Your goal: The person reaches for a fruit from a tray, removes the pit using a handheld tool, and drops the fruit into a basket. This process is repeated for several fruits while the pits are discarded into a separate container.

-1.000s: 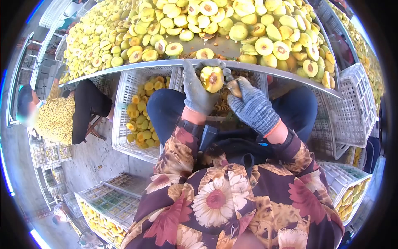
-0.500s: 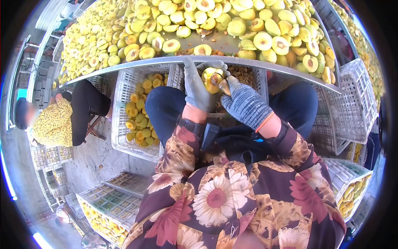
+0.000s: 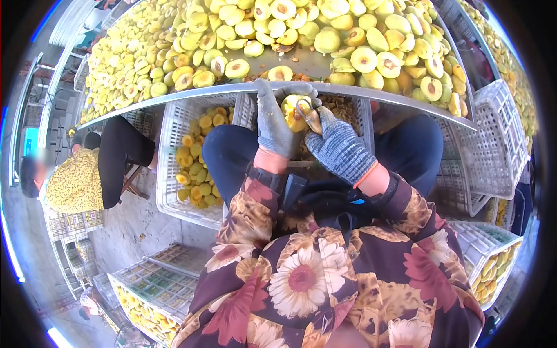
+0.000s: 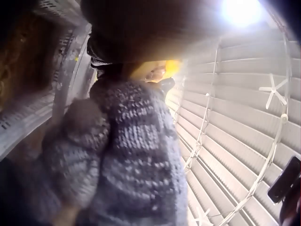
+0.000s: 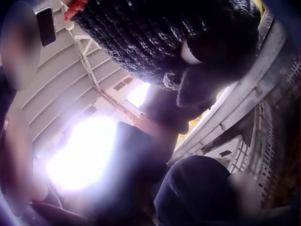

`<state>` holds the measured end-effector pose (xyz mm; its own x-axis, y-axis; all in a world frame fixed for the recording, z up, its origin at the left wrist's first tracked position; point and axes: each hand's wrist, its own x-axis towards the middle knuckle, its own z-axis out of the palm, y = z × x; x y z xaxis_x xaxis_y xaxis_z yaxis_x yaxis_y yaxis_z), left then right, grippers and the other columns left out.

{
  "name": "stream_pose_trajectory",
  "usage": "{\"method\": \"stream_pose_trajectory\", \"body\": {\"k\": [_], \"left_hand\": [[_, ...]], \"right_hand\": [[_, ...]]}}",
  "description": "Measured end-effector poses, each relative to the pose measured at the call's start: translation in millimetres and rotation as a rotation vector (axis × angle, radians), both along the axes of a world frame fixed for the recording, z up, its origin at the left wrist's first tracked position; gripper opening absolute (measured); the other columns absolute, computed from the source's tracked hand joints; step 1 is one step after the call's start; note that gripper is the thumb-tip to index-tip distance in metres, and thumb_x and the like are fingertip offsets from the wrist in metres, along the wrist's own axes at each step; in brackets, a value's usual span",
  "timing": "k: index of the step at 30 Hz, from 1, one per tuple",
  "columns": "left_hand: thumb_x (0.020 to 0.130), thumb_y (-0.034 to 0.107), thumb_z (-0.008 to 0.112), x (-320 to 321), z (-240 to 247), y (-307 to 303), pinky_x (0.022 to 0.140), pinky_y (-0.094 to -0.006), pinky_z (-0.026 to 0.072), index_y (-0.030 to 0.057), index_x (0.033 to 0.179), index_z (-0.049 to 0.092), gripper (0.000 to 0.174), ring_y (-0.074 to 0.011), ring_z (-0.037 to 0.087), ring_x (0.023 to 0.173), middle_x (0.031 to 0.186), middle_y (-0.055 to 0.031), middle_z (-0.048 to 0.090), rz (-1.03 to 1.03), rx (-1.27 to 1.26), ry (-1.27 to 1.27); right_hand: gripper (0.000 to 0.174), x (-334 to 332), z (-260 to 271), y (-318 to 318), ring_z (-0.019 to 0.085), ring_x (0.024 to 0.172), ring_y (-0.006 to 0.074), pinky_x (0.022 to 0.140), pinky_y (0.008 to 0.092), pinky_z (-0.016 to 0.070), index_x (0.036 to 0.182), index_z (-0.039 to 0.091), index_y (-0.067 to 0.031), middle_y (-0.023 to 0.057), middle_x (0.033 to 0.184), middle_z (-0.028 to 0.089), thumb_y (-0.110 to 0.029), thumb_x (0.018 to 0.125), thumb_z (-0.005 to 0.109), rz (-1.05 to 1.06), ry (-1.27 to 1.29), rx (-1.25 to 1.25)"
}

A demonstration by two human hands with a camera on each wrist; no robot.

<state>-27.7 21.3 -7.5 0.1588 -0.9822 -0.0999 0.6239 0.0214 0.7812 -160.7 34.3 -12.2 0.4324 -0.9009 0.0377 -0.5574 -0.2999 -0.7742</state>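
Note:
Just below the metal table edge, my gloved left hand [image 3: 274,129] cups a yellow peach half [image 3: 292,113], thumb on its left side and fingers behind it. My right hand [image 3: 343,148], in a grey-blue knitted glove, grips the wooden handle of a pitting tool [image 3: 314,122]. The tool's curved metal tip sits against the brown centre of the fruit. In the left wrist view the peach half [image 4: 169,68] shows partly beyond the knitted glove. The right wrist view has the dark knitted glove at the top, with the fruit hidden.
A metal table [image 3: 232,95] heaped with halved peaches [image 3: 377,40] lies ahead. Beneath it stand a white crate [image 3: 165,174] of pitted halves and another with brown scraps [image 3: 342,107]. Stacked crates [image 3: 493,139] are at right, and a seated person [image 3: 75,180] at far left.
The right hand has moved left and inward, bringing the pitting tool's metal tip from beside the peach half onto its centre. The left hand keeps holding the fruit.

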Motion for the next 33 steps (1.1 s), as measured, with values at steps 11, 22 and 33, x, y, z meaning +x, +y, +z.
{"method": "stream_pose_trajectory", "body": {"k": [11,22,33], "left_hand": [[0.09,0.071,0.021,13,8,2,0.073,-0.0279,0.0537,-0.006,0.087,0.062,0.087,-0.0187,0.064,0.074,0.079,-0.0133,0.065,-0.136,-0.038,-0.398],[0.091,0.07,0.018,19,24,-10,0.073,-0.0259,0.0518,-0.0069,0.08,0.066,0.091,-0.0178,0.064,0.072,0.075,-0.0127,0.066,-0.355,0.174,-0.365],[0.092,0.069,0.022,5,18,-33,0.066,-0.028,0.0517,-0.0044,0.076,0.065,0.087,-0.019,0.063,0.067,0.075,-0.0134,0.065,-0.5,0.105,-0.347]], "right_hand": [[0.042,-7,7,2,0.06,0.085,0.0427,0.073,0.0467,0.0494,0.115,0.05,0.0028,0.0268,0.093,0.061,-0.02,0.081,0.06,0.13,0.097,-0.086],[0.029,-27,34,-7,0.048,0.042,0.0079,0.036,0.0213,0.0367,0.104,0.059,-0.0005,0.0019,0.064,0.054,-0.022,0.086,0.063,0.253,-0.627,1.097],[0.022,-44,-8,-18,0.055,0.061,0.0081,0.048,0.0214,0.0432,0.111,0.058,-0.0031,0.0016,0.079,0.057,-0.014,0.092,0.054,0.654,-0.945,1.153]]}}
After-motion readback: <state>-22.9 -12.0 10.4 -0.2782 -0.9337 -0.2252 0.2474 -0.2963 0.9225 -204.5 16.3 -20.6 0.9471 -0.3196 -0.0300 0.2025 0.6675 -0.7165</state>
